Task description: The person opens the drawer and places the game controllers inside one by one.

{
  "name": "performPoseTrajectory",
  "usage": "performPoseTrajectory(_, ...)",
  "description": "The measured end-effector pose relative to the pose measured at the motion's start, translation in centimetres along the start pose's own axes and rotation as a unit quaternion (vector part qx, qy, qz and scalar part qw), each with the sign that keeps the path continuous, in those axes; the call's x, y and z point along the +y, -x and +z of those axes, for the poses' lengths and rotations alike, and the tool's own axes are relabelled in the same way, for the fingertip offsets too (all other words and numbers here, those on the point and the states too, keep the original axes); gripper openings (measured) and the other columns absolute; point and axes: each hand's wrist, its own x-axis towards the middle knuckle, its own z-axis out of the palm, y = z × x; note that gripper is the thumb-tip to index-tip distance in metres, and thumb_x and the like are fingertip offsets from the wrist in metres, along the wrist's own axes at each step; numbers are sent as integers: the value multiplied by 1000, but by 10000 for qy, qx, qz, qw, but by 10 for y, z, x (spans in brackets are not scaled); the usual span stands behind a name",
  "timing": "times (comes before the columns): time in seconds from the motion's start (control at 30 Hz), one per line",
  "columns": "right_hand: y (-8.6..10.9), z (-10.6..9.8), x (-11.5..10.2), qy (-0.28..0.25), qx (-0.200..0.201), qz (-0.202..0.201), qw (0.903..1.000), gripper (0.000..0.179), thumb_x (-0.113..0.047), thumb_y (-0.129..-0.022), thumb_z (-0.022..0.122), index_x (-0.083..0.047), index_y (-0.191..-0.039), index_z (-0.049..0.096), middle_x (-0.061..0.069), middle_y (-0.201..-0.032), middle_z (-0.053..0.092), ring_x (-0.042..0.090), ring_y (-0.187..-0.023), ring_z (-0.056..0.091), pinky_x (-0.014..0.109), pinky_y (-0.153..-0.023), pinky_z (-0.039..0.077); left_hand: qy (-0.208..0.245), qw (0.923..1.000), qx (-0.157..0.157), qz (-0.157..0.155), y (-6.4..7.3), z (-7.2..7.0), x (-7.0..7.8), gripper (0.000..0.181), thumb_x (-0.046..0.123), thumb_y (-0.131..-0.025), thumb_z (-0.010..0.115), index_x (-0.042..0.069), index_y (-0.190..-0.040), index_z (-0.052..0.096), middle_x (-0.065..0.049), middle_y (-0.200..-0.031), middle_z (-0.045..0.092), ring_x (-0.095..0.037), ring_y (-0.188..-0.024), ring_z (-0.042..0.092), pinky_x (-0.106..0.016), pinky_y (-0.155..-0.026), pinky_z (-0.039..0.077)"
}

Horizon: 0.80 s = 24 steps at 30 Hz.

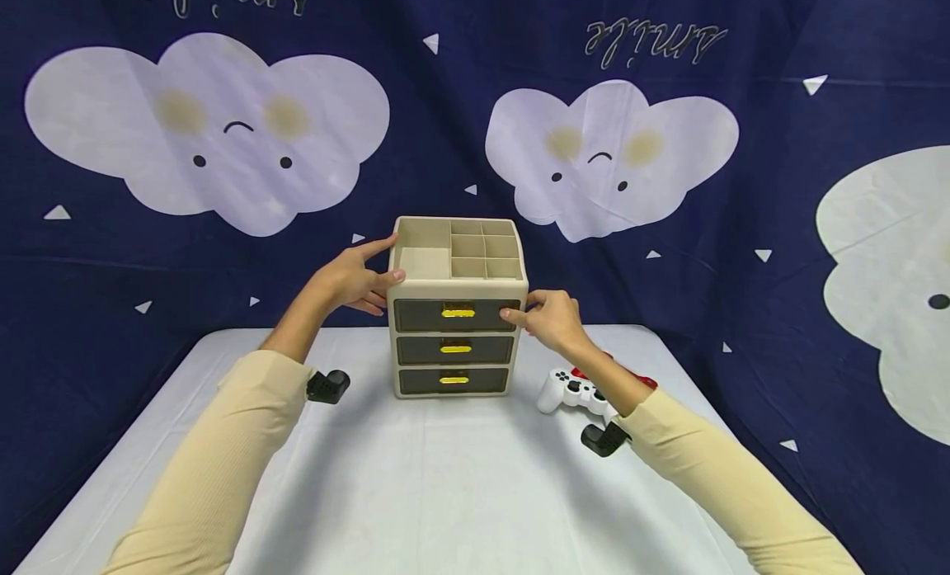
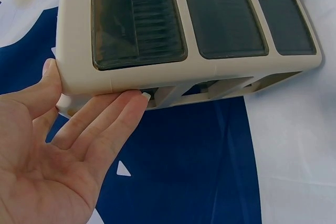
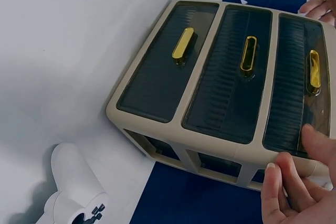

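Note:
A beige desktop drawer organizer [image 1: 458,290] stands upright at the back of the white table, its three dark see-through drawers closed. Gold handles [image 1: 456,349] mark the drawer fronts, and the top has open compartments [image 1: 486,249]. My left hand [image 1: 352,278] touches the organizer's upper left side with extended fingers; its thumb [image 2: 48,77] lies at the top edge. At the upper right corner my right hand [image 1: 552,318] holds the organizer, thumb [image 3: 317,142] on the top drawer's front and bent fingers [image 3: 296,184] against the side.
A white game controller [image 1: 571,391] lies right of the organizer, beneath my right forearm. Something red [image 1: 641,379] is partly hidden behind that arm. A dark blue cloth [image 1: 438,88] with clouds hangs behind the table [image 1: 445,492].

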Motion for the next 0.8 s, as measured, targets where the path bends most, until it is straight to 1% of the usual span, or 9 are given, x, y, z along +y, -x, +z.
performPoseTrajectory(0.17, 5, -4, 0, -43, -223, 139, 9996, 52, -39, -83, 84, -6, -121, 72, 2, -73, 74, 20, -71, 71, 29, -63, 49, -7, 10000, 9, 25, 0, 0, -1, 78, 29, -104, 60, 38, -163, 10, -34, -125, 64, -41, -107, 72, -48, -92, 60)
performPoseTrajectory(0.23, 7, -6, -1, -15, -301, 151, 9994, 56, -38, -84, 84, -5, -127, 70, 1, -75, 75, 19, -73, 72, 30, -66, 52, -17, 10000, 27, 26, 1, 0, 0, 79, 29, -103, 61, 38, -163, 11, -34, -125, 65, -41, -106, 72, -48, -91, 61)
performPoseTrajectory(0.3, 11, -8, -2, 42, -345, 86, 9994, 56, -37, -86, 82, -4, -130, 68, 3, -75, 75, 18, -73, 70, 32, -71, 53, -30, 10000, 39, 25, 1, 0, 0, 79, 30, -103, 61, 39, -163, 11, -33, -125, 65, -40, -105, 73, -47, -90, 61)
performPoseTrajectory(0.37, 15, -10, -3, 129, -319, -38, 9994, 50, -36, -88, 79, -4, -125, 70, 3, -75, 75, 18, -73, 69, 33, -72, 53, -39, 10000, 52, 22, 1, 0, 0, 79, 30, -103, 61, 39, -163, 11, -33, -125, 65, -40, -105, 73, -47, -90, 61)
performPoseTrajectory(0.4, 18, -11, -3, 167, -300, -92, 9994, 44, -35, -89, 78, -4, -120, 73, 2, -75, 75, 18, -73, 68, 33, -72, 53, -39, 10000, 55, 15, 1, 0, 0, 79, 30, -103, 61, 39, -163, 11, -33, -125, 65, -40, -105, 73, -47, -91, 61)
performPoseTrajectory(0.47, 22, -11, -3, 204, -293, -172, 9992, 33, -34, -92, 75, -5, -106, 75, 2, -74, 74, 17, -73, 66, 32, -69, 52, -37, 10000, 51, 9, 1, 0, 0, 78, 29, -103, 61, 39, -163, 11, -33, -125, 65, -40, -105, 73, -48, -91, 61)
performPoseTrajectory(0.57, 27, -9, 0, 147, -400, -191, 9989, 27, -33, -95, 70, -6, -92, 74, 0, -76, 74, 15, -71, 66, 28, -63, 51, -35, 10000, 43, 12, 1, 0, 0, 78, 29, -104, 60, 38, -163, 10, -34, -126, 65, -41, -106, 72, -48, -92, 60)
performPoseTrajectory(0.7, 27, 0, 3, -173, -681, -77, 9975, 27, -28, -97, 66, -2, -96, 75, 5, -78, 74, 13, -66, 67, 24, -60, 54, -51, 10000, 46, 24, 1, 0, 1, 78, 28, -104, 59, 37, -164, 10, -34, -126, 64, -41, -107, 72, -48, -91, 61)
performPoseTrajectory(0.8, 26, 10, 4, -658, -985, 142, 9929, 27, -21, -97, 64, 3, -103, 75, 13, -84, 76, 12, -68, 68, 23, -63, 60, -41, 10000, 57, 20, 0, 0, 0, 77, 27, -104, 59, 37, -164, 11, -34, -125, 64, -41, -106, 72, -48, -91, 61)
